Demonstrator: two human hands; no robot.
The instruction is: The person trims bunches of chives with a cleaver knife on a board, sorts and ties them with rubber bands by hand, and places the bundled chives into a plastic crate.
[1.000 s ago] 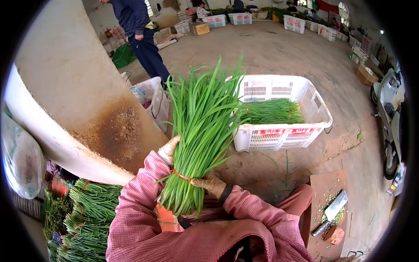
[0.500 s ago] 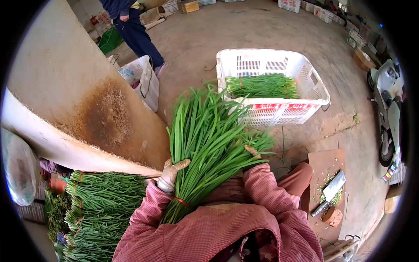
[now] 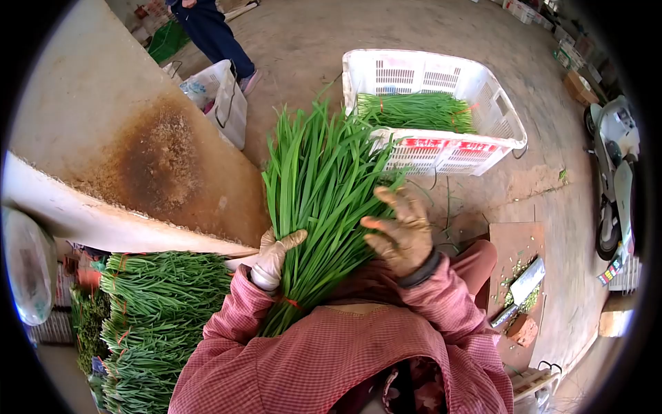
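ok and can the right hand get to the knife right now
Probably yes. The right hand looks open, and the knife lies uncovered on the board on that side, though the reach would have to clear the knee.

The right hand, earlier gripping by the red band, now spreads its fingers beside the leaves.

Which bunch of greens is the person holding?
The fanned-out bunch gripped by the left hand, its leaf tips spread forward; the other bunches lie stacked at lower left or inside the white crate.
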